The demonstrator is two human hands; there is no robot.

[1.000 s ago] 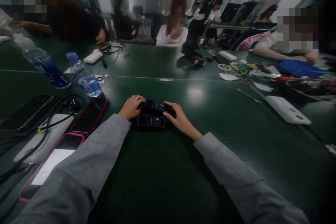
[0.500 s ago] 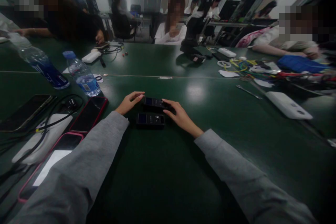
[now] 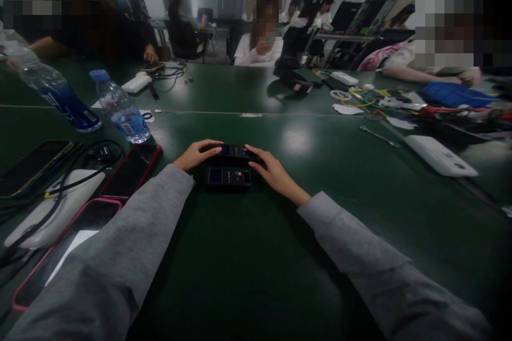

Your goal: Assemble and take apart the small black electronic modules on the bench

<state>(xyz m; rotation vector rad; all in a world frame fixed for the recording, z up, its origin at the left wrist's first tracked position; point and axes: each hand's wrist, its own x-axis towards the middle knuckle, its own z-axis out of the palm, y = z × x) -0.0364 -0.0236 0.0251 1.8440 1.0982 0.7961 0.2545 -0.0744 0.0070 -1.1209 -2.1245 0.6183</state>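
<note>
Two small black box-shaped devices, each with a small screen and buttons on its face, lie one behind the other on the dark green table [image 3: 256, 266]. My left hand [image 3: 196, 154] has its thumb and fingers at the left end of the far device [image 3: 234, 151]. At that device's right end are the thumb and fingers of my right hand [image 3: 276, 171], so it sits pinched between both hands. The near device [image 3: 228, 177] lies flat just in front, untouched, with its screen at the left. My fingertips partly hide the far device's ends.
To the left are two plastic bottles [image 3: 120, 109], a red-edged phone [image 3: 131, 171], a pink-cased phone [image 3: 86, 218], a white power bank [image 3: 60, 205] and black cables. To the right lie a wrench [image 3: 379, 136], another white power bank [image 3: 438, 155] and tangled wires. Several people sit beyond.
My left hand has closed in on the far device's left end. The far device has turned slightly and now lies more nearly parallel to the near one. The view has shifted a little.
</note>
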